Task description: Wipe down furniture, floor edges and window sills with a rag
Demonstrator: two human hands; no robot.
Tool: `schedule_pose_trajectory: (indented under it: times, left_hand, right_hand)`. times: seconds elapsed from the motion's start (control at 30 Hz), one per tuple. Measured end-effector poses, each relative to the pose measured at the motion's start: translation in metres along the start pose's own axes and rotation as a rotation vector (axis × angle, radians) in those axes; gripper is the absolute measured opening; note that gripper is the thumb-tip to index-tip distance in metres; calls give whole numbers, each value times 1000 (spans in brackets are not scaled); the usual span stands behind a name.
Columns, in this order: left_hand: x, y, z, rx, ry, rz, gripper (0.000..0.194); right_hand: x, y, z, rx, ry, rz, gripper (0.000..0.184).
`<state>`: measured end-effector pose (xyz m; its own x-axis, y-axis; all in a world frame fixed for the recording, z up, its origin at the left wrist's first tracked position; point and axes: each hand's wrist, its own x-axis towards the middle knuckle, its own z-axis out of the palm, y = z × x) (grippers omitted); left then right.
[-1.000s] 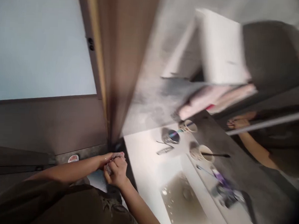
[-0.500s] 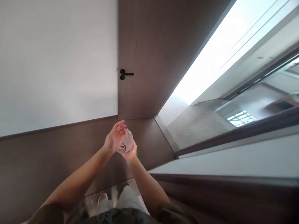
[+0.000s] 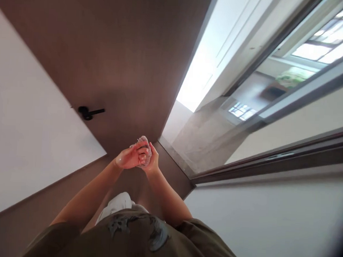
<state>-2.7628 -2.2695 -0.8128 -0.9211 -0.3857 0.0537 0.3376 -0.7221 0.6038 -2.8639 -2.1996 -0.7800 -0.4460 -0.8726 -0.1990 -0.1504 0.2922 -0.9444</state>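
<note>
Between my hands is a small crumpled pale pinkish bundle (image 3: 143, 139), like a wadded cloth with ragged edges; its exact kind does not show. My left hand (image 3: 132, 156) lies across its near face, fingers bent over it. From the other side my right hand (image 3: 153, 158) cups the bundle, with most of its fingers hidden behind it. Both hands are held up in front of my body, close together, and the bundle's middle is largely covered by them.
Ahead stands a brown door (image 3: 117, 56) with a black lever handle (image 3: 91, 112). A white wall (image 3: 25, 117) is on the left. To the right, an opening with a dark track (image 3: 261, 164) leads to a bright room with windows. Brown flooring (image 3: 173, 170) lies below.
My view has turned right, so the door and its handle sit further left and tilted. My left hand, which was lifted half off the bundle with its fingers raised, has closed over it.
</note>
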Motion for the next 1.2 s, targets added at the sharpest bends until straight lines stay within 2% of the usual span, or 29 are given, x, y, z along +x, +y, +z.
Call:
schedule_pose_trajectory:
  times: [0.07, 0.13, 0.2, 0.23, 0.33, 0.4, 0.47, 0.53, 0.6, 0.67, 0.77, 0.83, 0.93, 1.0, 1.1, 1.2]
  left_hand:
    - [59, 13, -6, -42, -93, -69, 29]
    - [126, 16, -5, -11, -46, -64, 21]
    - [197, 13, 5, 69, -24, -113, 23]
    - [231, 10, 14, 127, -60, -173, 28]
    - [328, 1, 53, 275, -243, -340, 43]
    - [389, -4, 85, 313, -309, -349, 43]
    - [449, -8, 119, 322, -338, -298, 45]
    - [508, -13, 153, 352, -378, -174, 51]
    - [566, -17, 183, 414, -430, -29, 56]
    - [627, -16, 208, 491, -480, 68, 60]
    - [722, -4, 232, 584, -507, 186, 64]
    - [786, 12, 239, 621, -477, 257, 64]
    - [876, 40, 243, 642, -342, 320, 63]
    - [928, 61, 239, 672, -247, 351, 64]
    - [997, 90, 224, 758, -139, 372, 63]
    - [1055, 117, 197, 844, -20, 373, 62]
  right_hand:
    - [21, -20, -49, 149, 88, 13, 77]
    - [45, -36, -95, 276, 216, -4, 77]
    - [73, -46, -140, 301, 360, -48, 70]
    - [87, -50, -161, 290, 429, -73, 64]
    - [125, -57, -228, 185, 627, -188, 49]
    - [142, -62, -274, 56, 758, -265, 47]
    - [151, -67, -324, -72, 939, -290, 46]
    - [160, -72, -375, -148, 1138, -258, 46]
    - [175, -78, -429, -138, 1236, -251, 44]
    - [203, -87, -486, 0, 1183, -308, 42]
    - [267, -109, -573, 348, 900, -343, 43]
    - [318, -130, -631, 512, 685, -254, 44]
    - [401, -168, -705, 585, 442, -45, 48]
    - [458, -194, -743, 519, 310, 85, 54]
    - [542, -223, -781, 303, 156, 198, 54]
    - [620, -239, -805, 109, 204, 121, 47]
